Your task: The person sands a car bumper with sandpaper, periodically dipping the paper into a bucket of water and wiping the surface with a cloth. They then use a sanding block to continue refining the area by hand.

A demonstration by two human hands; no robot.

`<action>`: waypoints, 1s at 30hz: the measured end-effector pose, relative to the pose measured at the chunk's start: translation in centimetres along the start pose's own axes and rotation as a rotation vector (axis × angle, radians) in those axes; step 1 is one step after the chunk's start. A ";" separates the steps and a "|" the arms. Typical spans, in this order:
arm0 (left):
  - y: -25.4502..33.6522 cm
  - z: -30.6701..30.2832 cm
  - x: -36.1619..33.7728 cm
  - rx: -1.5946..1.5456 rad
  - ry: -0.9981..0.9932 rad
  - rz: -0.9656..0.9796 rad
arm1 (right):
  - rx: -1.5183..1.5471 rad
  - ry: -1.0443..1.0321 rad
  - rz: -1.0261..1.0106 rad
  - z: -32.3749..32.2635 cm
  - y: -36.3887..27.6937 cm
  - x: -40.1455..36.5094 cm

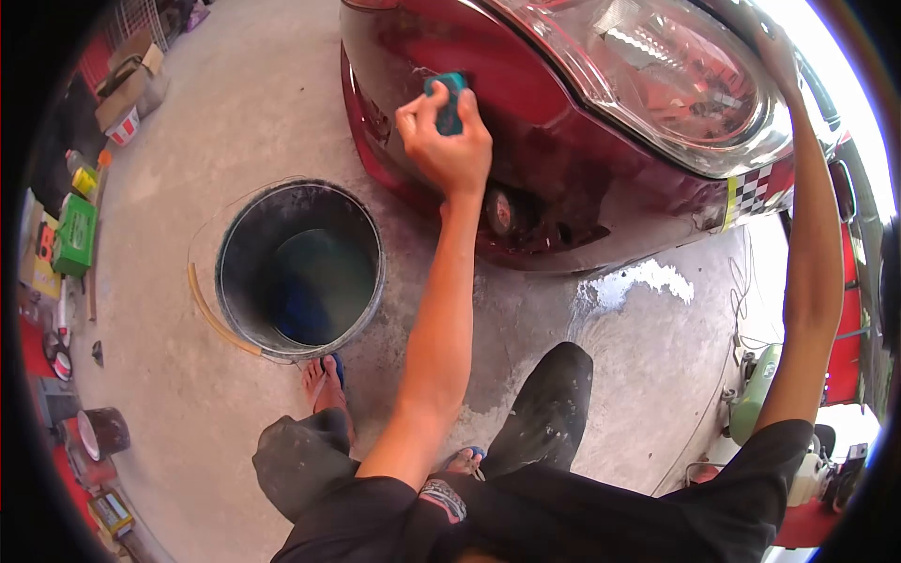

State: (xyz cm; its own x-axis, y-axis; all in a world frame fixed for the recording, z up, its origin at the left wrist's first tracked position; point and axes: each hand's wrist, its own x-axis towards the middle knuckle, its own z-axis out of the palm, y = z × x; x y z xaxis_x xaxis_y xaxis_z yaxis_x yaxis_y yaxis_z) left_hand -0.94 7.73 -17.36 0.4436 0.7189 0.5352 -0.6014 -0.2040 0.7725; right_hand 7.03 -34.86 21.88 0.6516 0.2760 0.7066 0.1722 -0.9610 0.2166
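The left hand (449, 141) pinched a teal pad (449, 98) against the red bumper (563, 141), the right hand (777, 52) lay flat above the headlight (676, 80), and the rubbing looked barely begun (most paint glossy, bucket (249, 235) nearby).

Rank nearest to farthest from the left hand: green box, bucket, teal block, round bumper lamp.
1. teal block, gripped in the left hand
2. round bumper lamp, just below the wrist
3. bucket, on the floor, lower left
4. green box, far left edge
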 end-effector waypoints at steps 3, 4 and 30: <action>1.2 0.0 -1.5 0.040 0.034 0.019 | 0.049 0.029 -0.027 0.6 1.8 -0.8; 2.2 -0.2 -3.6 -0.040 0.006 0.074 | 0.070 0.051 -0.044 0.6 1.9 -0.5; 0.5 -0.5 -3.8 -0.023 -0.021 0.168 | -0.117 0.032 0.007 0.2 3.6 0.0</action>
State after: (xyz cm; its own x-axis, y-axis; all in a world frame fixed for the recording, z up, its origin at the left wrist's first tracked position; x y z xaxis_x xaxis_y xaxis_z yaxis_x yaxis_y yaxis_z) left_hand -3.30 5.23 -19.18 0.3494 0.6615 0.6635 -0.6835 -0.3044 0.6634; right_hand 7.78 -38.34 22.53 0.6281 0.2714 0.7292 0.0791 -0.9546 0.2872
